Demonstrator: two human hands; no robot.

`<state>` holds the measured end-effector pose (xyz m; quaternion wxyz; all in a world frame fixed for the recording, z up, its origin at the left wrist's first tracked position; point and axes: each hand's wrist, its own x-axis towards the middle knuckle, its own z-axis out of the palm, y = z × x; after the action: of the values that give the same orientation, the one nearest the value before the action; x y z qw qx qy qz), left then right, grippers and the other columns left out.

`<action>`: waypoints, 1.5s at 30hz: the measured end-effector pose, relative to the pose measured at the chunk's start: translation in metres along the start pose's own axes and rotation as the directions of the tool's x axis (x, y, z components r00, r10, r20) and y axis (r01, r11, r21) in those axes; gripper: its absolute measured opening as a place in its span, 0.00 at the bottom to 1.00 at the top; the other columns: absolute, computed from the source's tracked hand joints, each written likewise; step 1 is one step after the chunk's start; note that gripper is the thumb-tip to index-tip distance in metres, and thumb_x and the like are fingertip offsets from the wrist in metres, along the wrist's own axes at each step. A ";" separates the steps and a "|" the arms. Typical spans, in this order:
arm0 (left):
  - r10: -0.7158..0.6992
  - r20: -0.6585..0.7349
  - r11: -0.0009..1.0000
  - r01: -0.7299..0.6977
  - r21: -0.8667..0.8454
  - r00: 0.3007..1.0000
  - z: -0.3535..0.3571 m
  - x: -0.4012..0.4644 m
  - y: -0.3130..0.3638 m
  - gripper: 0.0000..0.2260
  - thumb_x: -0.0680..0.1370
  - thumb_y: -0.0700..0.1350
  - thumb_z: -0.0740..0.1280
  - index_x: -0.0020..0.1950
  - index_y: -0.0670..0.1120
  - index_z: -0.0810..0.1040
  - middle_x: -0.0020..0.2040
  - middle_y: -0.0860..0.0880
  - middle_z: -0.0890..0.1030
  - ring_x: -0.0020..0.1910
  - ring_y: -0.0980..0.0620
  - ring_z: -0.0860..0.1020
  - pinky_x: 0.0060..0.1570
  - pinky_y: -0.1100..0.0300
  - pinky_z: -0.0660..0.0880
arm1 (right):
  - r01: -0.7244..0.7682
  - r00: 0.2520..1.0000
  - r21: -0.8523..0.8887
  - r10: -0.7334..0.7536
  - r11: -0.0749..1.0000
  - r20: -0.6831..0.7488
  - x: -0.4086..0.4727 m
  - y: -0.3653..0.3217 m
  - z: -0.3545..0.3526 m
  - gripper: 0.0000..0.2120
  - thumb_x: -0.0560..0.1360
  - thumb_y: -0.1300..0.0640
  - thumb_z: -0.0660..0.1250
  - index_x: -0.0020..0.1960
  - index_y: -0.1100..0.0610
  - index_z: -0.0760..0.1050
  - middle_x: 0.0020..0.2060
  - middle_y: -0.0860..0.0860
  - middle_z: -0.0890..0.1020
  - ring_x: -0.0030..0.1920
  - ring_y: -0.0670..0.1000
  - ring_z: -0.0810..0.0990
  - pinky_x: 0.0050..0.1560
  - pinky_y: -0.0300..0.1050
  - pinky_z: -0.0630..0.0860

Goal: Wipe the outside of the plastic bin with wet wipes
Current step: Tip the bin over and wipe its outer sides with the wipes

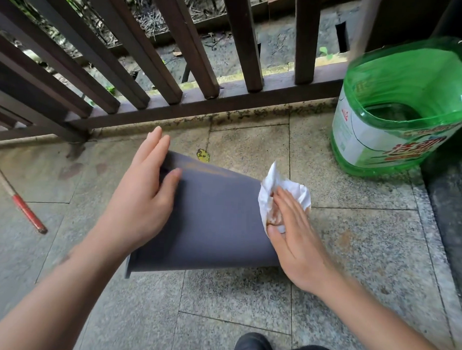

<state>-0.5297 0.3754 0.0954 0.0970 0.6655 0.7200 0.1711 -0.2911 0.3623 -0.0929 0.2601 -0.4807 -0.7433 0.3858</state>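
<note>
The grey plastic bin (212, 216) is found lying on its side on the stone-tiled floor (233, 300), its rimmed mouth turned toward the viewer and its base pointing toward the railing. At the nearest edge of the view a dark shoe (254, 344) is noted. The bin is steadied by the left hand (142, 195), laid flat on its upper left side with fingers straight and the thumb pressed on the wall. A crumpled white wet wipe (281, 192), already stained brown, is pressed against the bin's right edge by the right hand (293, 229), whose fingers are extended over it. The wiping step is judged to be in progress on the right side; the next move would call for rolling the bin to expose unwiped wall, probably with a fresh wipe. Further off, a red-handled stick (24, 209) lies at left, a cut-open green plastic jug (399, 110) stands at right, and a dark railing (176, 68) closes the far side.
</note>
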 end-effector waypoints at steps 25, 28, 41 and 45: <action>0.262 0.064 0.962 -0.256 -0.089 0.963 0.010 -0.009 0.069 0.29 0.65 0.29 0.56 0.60 0.52 0.70 0.73 0.53 0.71 0.78 0.56 0.59 0.61 0.75 0.62 | 0.005 0.986 0.180 0.026 0.984 -0.167 0.026 -0.003 -0.037 0.14 0.84 0.51 0.51 0.49 0.55 0.72 0.46 0.46 0.75 0.50 0.48 0.74 0.52 0.44 0.69; 0.363 0.065 0.927 -0.353 -0.125 0.930 0.009 -0.030 0.064 0.30 0.64 0.30 0.55 0.62 0.52 0.70 0.75 0.55 0.69 0.78 0.55 0.58 0.53 0.77 0.64 | 0.051 0.967 0.132 -0.016 0.990 -0.254 0.023 -0.004 -0.046 0.11 0.84 0.52 0.51 0.43 0.48 0.65 0.42 0.40 0.71 0.47 0.42 0.72 0.48 0.38 0.65; 0.321 0.132 0.942 -0.302 -0.144 0.938 0.011 -0.001 0.049 0.25 0.83 0.47 0.54 0.79 0.43 0.57 0.81 0.51 0.56 0.80 0.56 0.49 0.76 0.59 0.50 | 0.316 0.940 0.075 -0.301 0.946 -0.158 0.021 -0.073 -0.027 0.25 0.84 0.54 0.53 0.80 0.57 0.58 0.80 0.51 0.63 0.80 0.46 0.57 0.80 0.53 0.57; 0.283 0.125 0.958 -0.274 -0.088 0.951 0.018 -0.004 0.059 0.24 0.83 0.48 0.53 0.79 0.41 0.59 0.80 0.48 0.58 0.80 0.55 0.50 0.77 0.58 0.51 | 0.364 0.922 0.060 -0.351 0.929 -0.160 0.037 -0.107 -0.023 0.24 0.83 0.58 0.58 0.77 0.62 0.64 0.77 0.56 0.68 0.79 0.53 0.61 0.77 0.57 0.60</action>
<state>-0.4677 0.3773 0.1007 0.1438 0.7668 0.6042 0.1622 -0.3433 0.3781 0.0088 0.4011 -0.3519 -0.7796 0.3278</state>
